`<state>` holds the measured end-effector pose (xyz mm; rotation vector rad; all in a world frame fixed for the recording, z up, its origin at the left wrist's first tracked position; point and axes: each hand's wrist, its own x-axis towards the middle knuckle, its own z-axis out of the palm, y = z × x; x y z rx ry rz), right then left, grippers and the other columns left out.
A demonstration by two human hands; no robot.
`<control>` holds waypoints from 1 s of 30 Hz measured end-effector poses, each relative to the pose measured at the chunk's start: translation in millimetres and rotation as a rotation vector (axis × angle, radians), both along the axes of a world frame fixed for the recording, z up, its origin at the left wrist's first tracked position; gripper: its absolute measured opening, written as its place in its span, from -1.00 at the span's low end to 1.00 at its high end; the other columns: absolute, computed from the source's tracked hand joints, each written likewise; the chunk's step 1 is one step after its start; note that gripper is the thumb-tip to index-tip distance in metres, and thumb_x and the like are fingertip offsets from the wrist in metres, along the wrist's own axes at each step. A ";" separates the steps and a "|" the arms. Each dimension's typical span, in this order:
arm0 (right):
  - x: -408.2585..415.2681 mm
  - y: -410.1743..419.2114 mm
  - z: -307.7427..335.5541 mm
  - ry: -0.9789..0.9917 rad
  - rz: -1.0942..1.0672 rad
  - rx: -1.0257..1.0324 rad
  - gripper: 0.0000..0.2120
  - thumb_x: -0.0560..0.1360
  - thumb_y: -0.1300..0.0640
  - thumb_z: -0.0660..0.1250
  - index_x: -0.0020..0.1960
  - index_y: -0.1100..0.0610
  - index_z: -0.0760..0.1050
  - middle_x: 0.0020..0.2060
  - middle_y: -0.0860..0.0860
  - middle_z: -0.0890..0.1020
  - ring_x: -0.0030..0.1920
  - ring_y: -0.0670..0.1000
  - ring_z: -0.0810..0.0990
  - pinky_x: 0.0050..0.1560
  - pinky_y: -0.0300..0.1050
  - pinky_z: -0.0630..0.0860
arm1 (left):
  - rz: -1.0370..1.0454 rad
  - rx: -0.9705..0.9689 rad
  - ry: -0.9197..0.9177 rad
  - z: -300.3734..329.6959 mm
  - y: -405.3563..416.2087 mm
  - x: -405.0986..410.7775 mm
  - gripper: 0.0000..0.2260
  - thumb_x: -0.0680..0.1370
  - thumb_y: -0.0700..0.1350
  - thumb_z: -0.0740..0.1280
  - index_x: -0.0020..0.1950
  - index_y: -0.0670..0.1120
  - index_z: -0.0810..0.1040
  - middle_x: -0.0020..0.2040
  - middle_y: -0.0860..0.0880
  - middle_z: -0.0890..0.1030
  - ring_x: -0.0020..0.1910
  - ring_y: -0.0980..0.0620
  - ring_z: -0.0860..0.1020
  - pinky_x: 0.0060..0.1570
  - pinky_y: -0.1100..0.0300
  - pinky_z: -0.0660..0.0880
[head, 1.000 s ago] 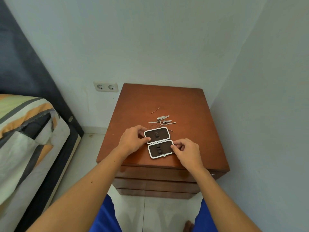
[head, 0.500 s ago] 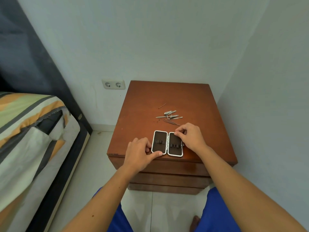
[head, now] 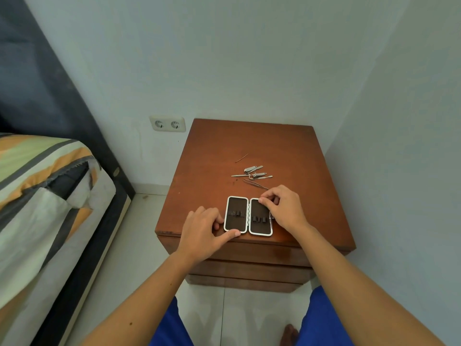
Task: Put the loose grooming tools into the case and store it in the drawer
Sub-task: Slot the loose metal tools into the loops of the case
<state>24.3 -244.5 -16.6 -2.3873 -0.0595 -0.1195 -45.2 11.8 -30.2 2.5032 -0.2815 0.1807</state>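
A: Since a second ago the white-rimmed, dark-lined hinged case got rotated: halves were stacked near-far, now side by side, flat open near the front edge of the brown wooden table

B: Grips?

A: Left hand fingers spread, thumb pressing the case's near-left corner, clamped on nothing. Right hand has fingertips pinched together at the far edge of the right half; can't tell if it holds anything

B: Tools?

A: Small loose metal grooming tools lie in a cluster just beyond the case, none slotted. One thin pin sits a bit further back

B: So case is staged, loading not started. Drawers below look shut
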 end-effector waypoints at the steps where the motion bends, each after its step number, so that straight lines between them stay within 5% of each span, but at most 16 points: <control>1: 0.5 -0.9 0.2 -0.002 0.009 0.001 -0.98 0.51 0.06 0.55 -0.06 -0.03 0.73 -0.17 -0.13 0.59 -0.24 -0.11 0.52 -0.19 -0.39 0.37 | -0.011 0.009 -0.005 0.5 1.5 0.5 -0.55 0.44 0.50 0.37 -0.14 0.12 0.52 -0.25 0.23 0.53 -0.18 0.17 0.48 -0.15 0.17 0.38; 7: 11.5 -5.6 4.1 -0.017 0.008 0.067 -0.97 0.53 0.04 0.54 -0.04 -0.06 0.72 -0.10 -0.12 0.66 -0.15 -0.11 0.58 -0.16 -0.37 0.42 | 0.018 -0.038 0.011 17.7 6.2 25.6 -0.73 0.56 0.33 0.39 -0.09 0.15 0.58 -0.18 0.24 0.64 -0.21 0.26 0.56 -0.26 0.34 0.39; 13: 43.8 -0.3 13.6 -0.057 0.000 0.078 -0.96 0.54 0.08 0.53 -0.01 -0.04 0.71 -0.12 -0.10 0.64 -0.19 -0.14 0.55 -0.18 -0.42 0.39 | -0.042 -0.005 0.021 15.4 -0.2 67.6 -0.74 0.60 0.20 0.41 0.26 0.19 0.64 0.02 0.26 0.62 0.06 0.21 0.50 -0.02 0.19 0.53; 22: 93.9 2.0 12.7 -0.057 0.191 -0.169 -0.84 0.58 0.08 0.48 0.15 0.02 0.74 0.00 -0.02 0.55 0.04 0.05 0.55 0.12 0.04 0.55 | -0.018 -0.060 0.028 -0.3 1.9 77.9 -0.81 0.55 0.23 0.47 0.12 0.25 0.71 0.00 0.28 0.60 0.07 0.22 0.47 -0.09 0.38 0.34; 30: 88.5 1.2 14.4 -0.104 0.199 -0.182 -0.94 0.61 0.09 0.43 0.06 0.02 0.66 0.01 -0.05 0.61 0.07 0.01 0.53 0.15 0.02 0.53 | -0.013 -0.082 0.024 -2.8 2.1 77.7 -0.83 0.54 0.22 0.49 0.10 0.25 0.71 -0.01 0.28 0.61 0.06 0.21 0.48 -0.08 0.39 0.33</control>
